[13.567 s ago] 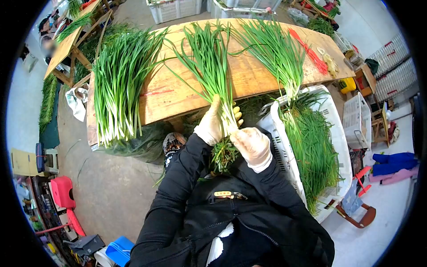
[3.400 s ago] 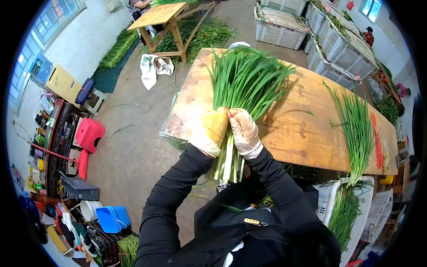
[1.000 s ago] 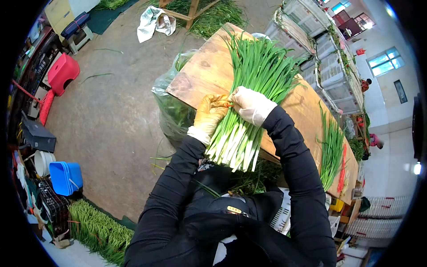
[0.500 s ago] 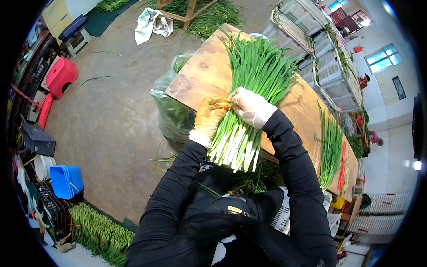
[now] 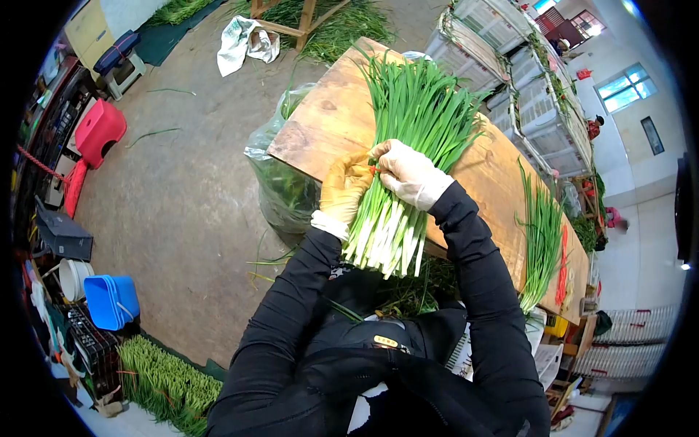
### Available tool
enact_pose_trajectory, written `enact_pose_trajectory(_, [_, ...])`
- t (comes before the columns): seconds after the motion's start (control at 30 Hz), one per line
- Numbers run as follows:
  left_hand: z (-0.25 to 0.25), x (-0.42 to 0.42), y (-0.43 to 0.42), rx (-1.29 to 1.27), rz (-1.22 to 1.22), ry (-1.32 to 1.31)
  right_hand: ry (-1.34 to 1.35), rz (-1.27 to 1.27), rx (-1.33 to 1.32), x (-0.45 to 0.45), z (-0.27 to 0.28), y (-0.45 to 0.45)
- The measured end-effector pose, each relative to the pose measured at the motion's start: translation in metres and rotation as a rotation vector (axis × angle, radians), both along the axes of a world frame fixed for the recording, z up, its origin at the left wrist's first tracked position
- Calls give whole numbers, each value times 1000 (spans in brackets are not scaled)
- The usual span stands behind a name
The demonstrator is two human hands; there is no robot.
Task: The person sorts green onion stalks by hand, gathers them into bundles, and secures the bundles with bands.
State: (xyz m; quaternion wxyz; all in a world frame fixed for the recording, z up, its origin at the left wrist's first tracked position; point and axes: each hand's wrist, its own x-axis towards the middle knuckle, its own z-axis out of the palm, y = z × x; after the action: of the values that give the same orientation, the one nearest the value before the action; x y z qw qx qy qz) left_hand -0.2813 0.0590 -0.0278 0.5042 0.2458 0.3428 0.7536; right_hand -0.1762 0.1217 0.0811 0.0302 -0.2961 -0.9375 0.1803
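A thick bunch of garlic chives [image 5: 415,109] lies across the wooden table, its leaves pointing away and its pale stem ends [image 5: 386,244] overhanging the near edge. A bit of red tie [image 5: 374,170] shows at the middle of the bunch. My left hand [image 5: 344,188], in a yellowish glove, pinches at the tie from the left side. Over the top of the stems, my right hand [image 5: 411,173], in a white glove, is closed with its fingertips at the same tie. The gloves partly hide the tie's ends.
On the wooden table [image 5: 331,109], to the right, lie a smaller bunch of chives [image 5: 541,244] and red ties [image 5: 562,266]. A clear plastic bag [image 5: 280,193] of greens stands beside the table. White crates [image 5: 542,109] are stacked behind; a blue bucket [image 5: 111,300] sits at left.
Both hands stay at the red tie, with only slight finger movement. The whole view has shifted slightly; the bunch lies as before.
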Motion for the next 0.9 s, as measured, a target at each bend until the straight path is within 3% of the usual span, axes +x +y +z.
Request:
enact_pose_trajectory(0.13, [3, -5, -2, -72, -90, 130, -120, -14, 22, -6, 6, 0])
enact_pose_trajectory(0.6, [-1, -9, 0, -55, -84, 232, -127, -39, 82, -9, 1, -1])
enact_pose_trajectory(0.67, [-1, -14, 2, 45, 14, 613, -140, -21, 110, -8, 2, -1])
enact_pose_trajectory(0.7, [1, -18, 4, 46, 14, 615, -163, -36, 111, -9, 5, -2])
enact_pose_trajectory(0.77, [7, -28, 10, 225, 66, 872, -184, -53, 114, -7, 5, -3])
enact_pose_trajectory(0.8, [13, -32, 13, 227, 65, 876, -107, -48, 141, -4, 2, -3])
enact_pose_trajectory(0.9, [40, -43, 15, 451, 123, 1379, 47, -49, 140, 3, 0, -6])
